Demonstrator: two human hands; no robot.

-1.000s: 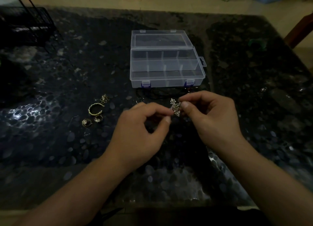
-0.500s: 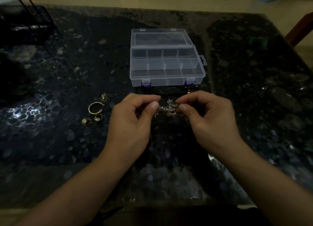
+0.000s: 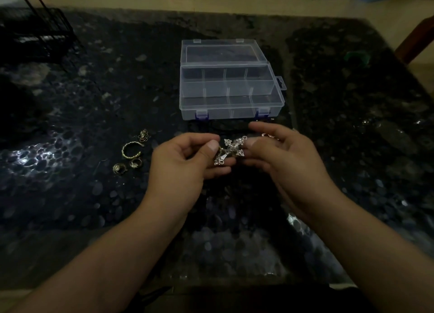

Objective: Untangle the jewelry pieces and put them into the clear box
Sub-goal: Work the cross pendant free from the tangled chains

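Note:
A silver cross pendant (image 3: pixel 231 150) hangs between my two hands above the dark table. My left hand (image 3: pixel 185 162) pinches its lower left end with thumb and fingers. My right hand (image 3: pixel 281 157) holds its upper right end with thumb and fingertips, and a small pinkish piece (image 3: pixel 270 136) shows by its fingers. The clear box (image 3: pixel 229 94) stands open just beyond my hands, lid flipped back, its compartments showing nothing inside. Left of my left hand lie a gold twisted open ring (image 3: pixel 132 149), two small rings (image 3: pixel 126 166) and a small tangled piece (image 3: pixel 143 135).
The table (image 3: pixel 70 101) is dark speckled stone with glare at the left. A black wire rack (image 3: pixel 40 35) stands at the far left corner. A green object (image 3: pixel 355 58) lies far right. A wooden chair part (image 3: pixel 418 40) stands beyond the right edge.
The cross pendant has been turned and spread flat between my hands, now lying diagonally. My left thumb has shifted onto its lower end, and both hands have drawn slightly nearer.

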